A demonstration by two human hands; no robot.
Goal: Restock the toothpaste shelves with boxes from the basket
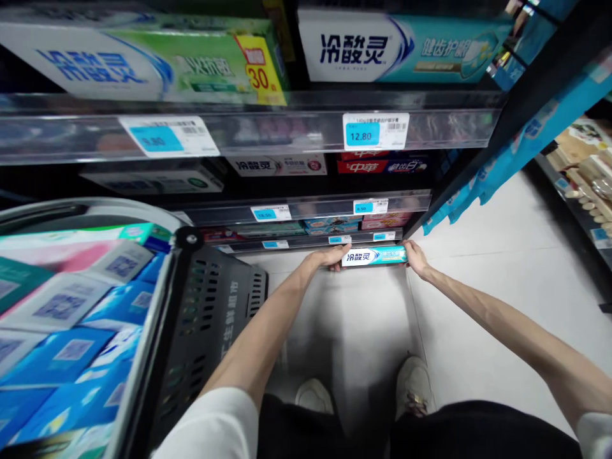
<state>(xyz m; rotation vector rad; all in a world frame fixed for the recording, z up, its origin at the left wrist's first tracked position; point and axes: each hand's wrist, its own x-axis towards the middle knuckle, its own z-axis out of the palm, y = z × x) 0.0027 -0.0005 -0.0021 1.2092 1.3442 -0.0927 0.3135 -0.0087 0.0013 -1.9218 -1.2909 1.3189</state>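
A white and teal toothpaste box (pixel 373 255) is held level, low down in front of the bottom shelf. My left hand (pixel 335 256) is closed on its left end, and my right hand (pixel 415 258) grips the right end. Some of the fingers are hidden behind the box. Higher up, a similar white and teal toothpaste box (pixel 404 48) lies on the top visible shelf, beside a green and white box (pixel 143 60) with a yellow label.
To my left stands a grey shopping basket (pixel 205 325) filled with blue, white and pink boxes (pixel 67 306). Shelf edges with price tags (pixel 375 131) cross ahead. Blue hanging packets (pixel 507 153) line the shelf's right side. Another display (pixel 588 172) is at far right. My shoes (pixel 414 386) rest on pale floor tiles.
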